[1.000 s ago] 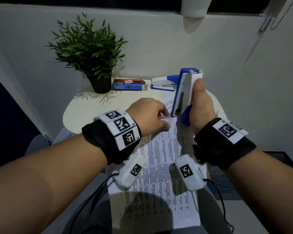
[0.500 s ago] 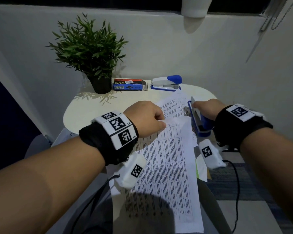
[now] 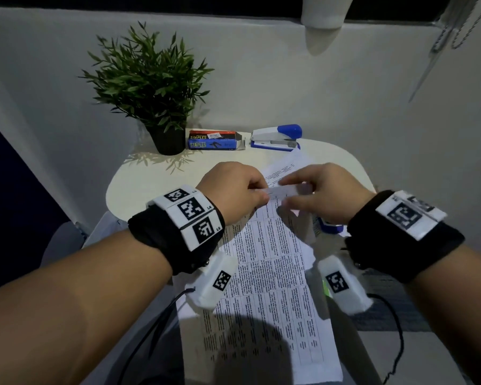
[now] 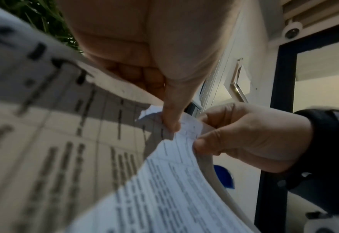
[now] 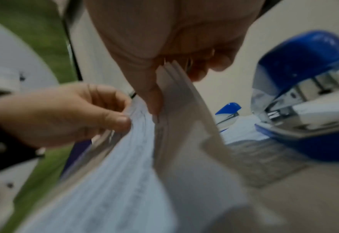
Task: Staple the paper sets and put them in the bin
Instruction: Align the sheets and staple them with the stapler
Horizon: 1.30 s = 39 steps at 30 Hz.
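Note:
A printed paper set [image 3: 267, 273] hangs from the round white table [image 3: 150, 187] toward my lap. My left hand [image 3: 261, 194] pinches its top edge, thumb against curled fingers [image 4: 170, 124]. My right hand [image 3: 289, 193] pinches the same edge just to the right, and the sheets [image 5: 176, 110] bend between its thumb and fingers. A blue and white stapler [image 3: 328, 227] lies on the table under my right wrist, close up in the right wrist view [image 5: 304, 102]. Neither hand touches it.
A second blue and white stapler [image 3: 275, 137] and a box of staples [image 3: 214, 140] sit at the table's back edge by the wall. A potted plant [image 3: 150, 87] stands at the back left. More printed sheets [image 3: 286, 166] lie beyond my hands.
My right hand lowered the stapler to the table, let it go, and moved left to pinch the paper's top edge. My left hand kept its hold on the paper.

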Motion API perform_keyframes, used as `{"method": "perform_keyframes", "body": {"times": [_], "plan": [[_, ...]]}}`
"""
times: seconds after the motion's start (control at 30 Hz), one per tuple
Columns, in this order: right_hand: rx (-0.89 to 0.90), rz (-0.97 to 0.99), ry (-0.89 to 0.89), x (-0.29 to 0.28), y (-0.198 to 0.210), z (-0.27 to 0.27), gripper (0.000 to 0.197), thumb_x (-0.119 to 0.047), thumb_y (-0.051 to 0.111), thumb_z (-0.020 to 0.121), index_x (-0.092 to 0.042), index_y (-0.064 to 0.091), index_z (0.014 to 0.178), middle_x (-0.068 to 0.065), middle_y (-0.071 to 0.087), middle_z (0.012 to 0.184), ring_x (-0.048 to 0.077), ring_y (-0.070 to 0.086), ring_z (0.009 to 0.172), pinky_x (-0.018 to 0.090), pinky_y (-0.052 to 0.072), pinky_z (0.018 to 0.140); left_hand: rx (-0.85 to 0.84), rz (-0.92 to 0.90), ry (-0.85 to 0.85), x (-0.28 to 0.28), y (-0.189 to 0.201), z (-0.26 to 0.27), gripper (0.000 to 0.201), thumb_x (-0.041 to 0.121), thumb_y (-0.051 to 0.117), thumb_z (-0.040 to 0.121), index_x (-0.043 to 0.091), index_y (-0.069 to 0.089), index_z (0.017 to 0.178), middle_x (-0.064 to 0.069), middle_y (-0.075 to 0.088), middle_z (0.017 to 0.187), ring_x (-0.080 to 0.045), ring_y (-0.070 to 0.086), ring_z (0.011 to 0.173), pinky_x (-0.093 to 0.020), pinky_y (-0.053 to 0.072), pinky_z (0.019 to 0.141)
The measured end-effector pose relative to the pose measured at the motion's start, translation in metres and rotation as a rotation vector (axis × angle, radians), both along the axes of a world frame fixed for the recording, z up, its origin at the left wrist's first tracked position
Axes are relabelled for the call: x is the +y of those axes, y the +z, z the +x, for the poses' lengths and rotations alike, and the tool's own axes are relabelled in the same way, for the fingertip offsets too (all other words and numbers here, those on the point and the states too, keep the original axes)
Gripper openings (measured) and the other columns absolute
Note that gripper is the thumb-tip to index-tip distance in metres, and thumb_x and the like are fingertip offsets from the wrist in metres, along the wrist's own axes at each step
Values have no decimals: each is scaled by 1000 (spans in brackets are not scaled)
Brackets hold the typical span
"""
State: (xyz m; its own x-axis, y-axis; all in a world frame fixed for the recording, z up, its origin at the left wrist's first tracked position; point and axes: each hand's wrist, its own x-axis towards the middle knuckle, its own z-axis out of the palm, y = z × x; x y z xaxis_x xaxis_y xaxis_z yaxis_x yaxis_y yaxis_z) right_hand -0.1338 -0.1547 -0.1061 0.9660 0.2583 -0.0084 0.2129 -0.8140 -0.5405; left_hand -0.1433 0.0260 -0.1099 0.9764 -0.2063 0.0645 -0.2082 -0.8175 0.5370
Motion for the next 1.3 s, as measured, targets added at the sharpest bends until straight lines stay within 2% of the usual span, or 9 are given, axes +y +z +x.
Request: {"method": "perform_keyframes", "body": {"times": [0.17, 0.3, 0.4, 0.53, 0.7, 0.83, 1.03, 1.2, 1.3], "plan": [[-217, -354, 72, 2, -27, 0, 17, -26, 63, 85, -24, 72, 99, 3, 68, 94, 24, 54, 100, 26, 37, 74, 6, 108, -35, 5, -9, 1, 12, 23, 70, 80, 24, 67, 91, 7, 64, 88, -12, 58, 87, -28, 49, 78], [-552, -348, 243, 2, -52, -8, 18, -20, 56, 75, -21, 74, 78, 0, 66, 70, 29, 56, 69, 40, 52, 69, 17, 287, -115, 4, -18, 1, 6, 20, 64, 85, 24, 63, 90, 7, 57, 87, -14, 53, 87, -24, 39, 71], [-686, -367, 340, -2, -64, -9, 4, -15, 72, 67, -19, 74, 67, 0, 59, 62, 26, 53, 59, 30, 47, 54, 6, 384, -208, -1, -21, -1, 7, 17, 59, 88, 22, 62, 92, 3, 61, 96, -18, 54, 91, -28, 40, 72], [-594, -398, 431, -3, -69, -8, 18, -9, 87, 54, -17, 71, 60, -1, 55, 57, 24, 54, 57, 25, 44, 49, -48, 525, -325, -4, -26, -8, 17, 13, 53, 88, 23, 65, 94, 4, 60, 100, -20, 57, 94, -29, 43, 73], [-598, -397, 494, 0, -76, -12, 15, -9, 87, 60, -12, 73, 66, 2, 61, 66, 25, 58, 64, 27, 50, 53, -81, 619, -430, 5, -33, -16, 26, 8, 48, 89, 22, 67, 100, 3, 57, 105, -21, 55, 98, -28, 41, 69], [-503, -366, 464, -1, -79, -16, 31, -7, 92, 48, -12, 75, 75, 1, 67, 74, 25, 64, 67, 24, 49, 52, -73, 600, -456, 9, -37, -16, 33, 15, 40, 99, 27, 58, 123, 4, 52, 117, -20, 50, 109, -29, 41, 76], [-490, -346, 404, 1, -80, -13, 25, -8, 90, 53, -11, 74, 72, 1, 65, 68, 25, 66, 65, 27, 51, 44, -86, 626, -457, 7, -39, -13, 27, 11, 47, 95, 24, 64, 112, 4, 53, 108, -19, 52, 102, -32, 46, 75], [-502, -380, 454, 2, -75, -12, 35, -11, 93, 42, -19, 76, 72, -3, 65, 69, 20, 67, 66, 24, 51, 47, -76, 519, -434, 16, -37, -12, 33, 16, 51, 93, 33, 63, 118, 11, 57, 115, -13, 54, 107, -29, 46, 81], [-477, -336, 423, 1, -75, -19, 27, -10, 90, 52, -17, 77, 74, -4, 68, 74, 21, 67, 69, 24, 51, 51, 1, 435, -347, 28, -33, -15, 35, 25, 47, 96, 37, 54, 128, 14, 56, 124, -11, 51, 113, -21, 37, 83]]}}
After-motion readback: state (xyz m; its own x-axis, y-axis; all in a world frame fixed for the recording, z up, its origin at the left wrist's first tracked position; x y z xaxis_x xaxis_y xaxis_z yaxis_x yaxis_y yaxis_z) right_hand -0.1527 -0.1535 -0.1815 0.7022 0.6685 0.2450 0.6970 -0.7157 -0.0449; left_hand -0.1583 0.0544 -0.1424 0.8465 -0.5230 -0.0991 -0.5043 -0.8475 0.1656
